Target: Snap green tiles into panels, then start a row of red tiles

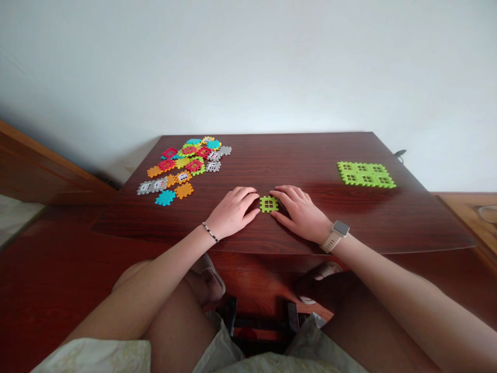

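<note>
A small green window tile (pixel 268 204) with notched edges lies flat near the front of the dark table (pixel 287 155), between my two hands. My left hand (pixel 234 210) rests on the tabletop at its left side, thumb and fingers apart, the tips at the tile's edge. From the other side, my right hand (pixel 298 210) reaches it with thumb and forefinger spread, their tips at its right corners. Whether the fingertips press on the tile I cannot tell. Neither hand is closed around anything.
At the back left lies a loose heap of coloured notched tiles (pixel 182 162), some with windows. A joined green panel of several window tiles (pixel 365 174) sits on the right. Behind the table rises a white wall (pixel 264 67); a dark cable end (pixel 399 153) shows beyond the right edge.
</note>
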Tool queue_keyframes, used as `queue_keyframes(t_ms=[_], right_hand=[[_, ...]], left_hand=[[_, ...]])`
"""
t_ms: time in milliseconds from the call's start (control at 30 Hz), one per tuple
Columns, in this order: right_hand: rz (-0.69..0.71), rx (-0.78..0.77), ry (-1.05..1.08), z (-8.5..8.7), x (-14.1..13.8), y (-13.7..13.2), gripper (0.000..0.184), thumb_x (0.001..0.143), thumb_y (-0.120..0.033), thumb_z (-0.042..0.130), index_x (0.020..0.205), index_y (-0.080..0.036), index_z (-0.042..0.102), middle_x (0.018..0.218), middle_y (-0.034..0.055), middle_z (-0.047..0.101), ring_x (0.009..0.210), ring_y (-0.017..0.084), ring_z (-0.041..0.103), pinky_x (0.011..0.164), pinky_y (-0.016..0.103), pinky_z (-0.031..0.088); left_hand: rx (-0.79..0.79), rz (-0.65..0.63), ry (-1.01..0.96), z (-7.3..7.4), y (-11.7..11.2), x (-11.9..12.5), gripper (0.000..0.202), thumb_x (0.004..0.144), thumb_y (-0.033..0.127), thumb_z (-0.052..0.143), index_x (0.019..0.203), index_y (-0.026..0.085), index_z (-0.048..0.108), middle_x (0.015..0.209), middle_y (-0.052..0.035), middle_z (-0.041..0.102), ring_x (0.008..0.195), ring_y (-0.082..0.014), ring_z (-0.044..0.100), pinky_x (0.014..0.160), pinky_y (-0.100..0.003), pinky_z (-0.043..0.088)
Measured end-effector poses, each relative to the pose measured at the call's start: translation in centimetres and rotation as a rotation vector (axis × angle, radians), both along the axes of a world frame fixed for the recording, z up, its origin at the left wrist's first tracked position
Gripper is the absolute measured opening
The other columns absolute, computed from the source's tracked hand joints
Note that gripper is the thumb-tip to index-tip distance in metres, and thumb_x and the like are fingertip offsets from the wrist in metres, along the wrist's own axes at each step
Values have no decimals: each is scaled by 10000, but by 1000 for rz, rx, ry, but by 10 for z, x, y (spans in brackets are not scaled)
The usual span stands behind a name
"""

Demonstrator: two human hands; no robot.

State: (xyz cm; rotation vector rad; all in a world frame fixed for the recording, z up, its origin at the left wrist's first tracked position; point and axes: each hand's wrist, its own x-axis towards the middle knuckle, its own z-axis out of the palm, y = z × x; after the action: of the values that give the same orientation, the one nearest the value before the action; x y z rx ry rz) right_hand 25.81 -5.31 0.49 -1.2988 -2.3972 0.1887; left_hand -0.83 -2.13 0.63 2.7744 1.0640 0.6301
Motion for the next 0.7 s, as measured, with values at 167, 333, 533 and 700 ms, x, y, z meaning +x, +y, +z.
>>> queue_keyframes(t_ms=[167,333,533,700], right_hand=[[3,4,-16,0,0,0,514,1114,-476,528,1561,-225,557,1556,192,586,1458,399,516,1177,629,486],[11,7,-14,0,0,0,508,1108,-470,538,1563,-244,566,1551,193,587,1449,402,522,1170,638,490],[4,3,-25,0,0,0,516,1113,-473,528,1562,-220,564,1563,196,580,1457,401,516,1180,634,485],[10,5,-22,-1,1,1,519,1110,-473,534,1572,-239,557,1566,196,580,1457,402,516,1173,644,487]], left_hand=[[-1,1,0,0,0,0,283,1087,296,607,1342,185,659,1426,-148,665,1331,-333,616,1185,-544,524],[-8,3,-5,0,0,0,284,1085,301,603,1348,212,662,1426,-140,664,1333,-332,621,1180,-551,529],[-7,2,-4,1,0,0,286,1088,302,600,1349,203,662,1427,-144,665,1331,-333,618,1182,-550,526],[-7,4,0,0,0,0,287,1088,302,599,1349,201,663,1429,-142,663,1338,-332,615,1191,-548,522]])
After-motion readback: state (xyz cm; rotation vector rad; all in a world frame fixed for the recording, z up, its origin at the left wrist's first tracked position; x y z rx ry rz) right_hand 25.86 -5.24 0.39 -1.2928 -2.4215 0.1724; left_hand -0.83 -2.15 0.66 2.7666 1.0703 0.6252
